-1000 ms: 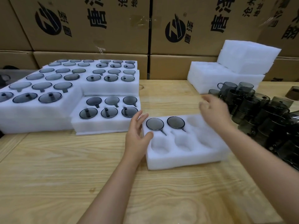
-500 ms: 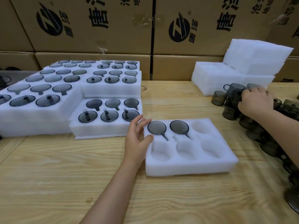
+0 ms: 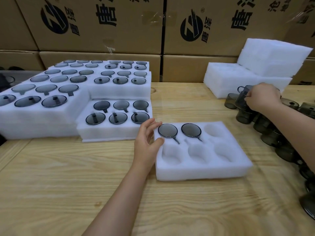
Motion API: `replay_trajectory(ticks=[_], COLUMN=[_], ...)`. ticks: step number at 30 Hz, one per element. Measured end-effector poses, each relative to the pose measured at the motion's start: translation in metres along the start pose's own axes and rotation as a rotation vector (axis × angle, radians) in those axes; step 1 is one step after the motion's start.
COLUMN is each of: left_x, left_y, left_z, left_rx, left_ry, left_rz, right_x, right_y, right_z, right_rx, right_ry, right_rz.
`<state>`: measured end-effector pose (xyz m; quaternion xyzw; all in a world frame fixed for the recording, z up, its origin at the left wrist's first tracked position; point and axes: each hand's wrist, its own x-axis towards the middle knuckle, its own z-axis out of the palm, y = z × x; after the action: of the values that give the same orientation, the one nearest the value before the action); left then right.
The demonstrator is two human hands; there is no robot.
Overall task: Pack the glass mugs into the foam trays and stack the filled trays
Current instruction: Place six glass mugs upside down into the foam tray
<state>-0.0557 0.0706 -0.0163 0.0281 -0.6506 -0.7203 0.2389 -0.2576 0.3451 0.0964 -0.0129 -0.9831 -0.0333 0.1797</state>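
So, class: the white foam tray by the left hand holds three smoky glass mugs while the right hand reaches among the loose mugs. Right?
No: the head view shows two smoky glass mugs in that white foam tray, not three; the rest stands.

A: What is printed on the boxes (image 3: 95, 41)?
B: Black print: a round logo (image 3: 191, 27) marked ®, small 唐泽 beside it, then a large 唐. Further characters are cut off at the top.
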Motion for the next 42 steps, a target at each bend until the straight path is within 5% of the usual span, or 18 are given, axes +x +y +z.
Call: replay_trajectory(ticks=[9, 15, 29, 35, 42], left_x=[0.0, -0.008, 0.003, 0.003, 0.002], left_y=[0.006, 0.01, 0.017, 0.024, 0.028], left_z=[-0.004, 0.0, -0.01, -0.013, -0.015], left_rx=[-0.211, -0.063, -0.198, -0.196, -0.129], left_ry=[0.052, 0.031, -0.047, -0.093, -0.217], left_rz=[-0.006, 0.16, 0.099, 0.03, 0.01], right_x=[-0.098, -0.164, -0.194, -0.199, -0.202], right_y=[-0.06, -0.108, -0.12, -0.122, -0.129], right_z=[-0.042, -0.047, -0.027, -0.022, -0.018], right_rx=[1.116, 1.395, 1.566, 1.503, 1.5], right_ry=[-0.098, -0.262, -0.218, -0.352, -0.229], right_rz=[-0.134, -0.35, -0.463, -0.628, -0.485])
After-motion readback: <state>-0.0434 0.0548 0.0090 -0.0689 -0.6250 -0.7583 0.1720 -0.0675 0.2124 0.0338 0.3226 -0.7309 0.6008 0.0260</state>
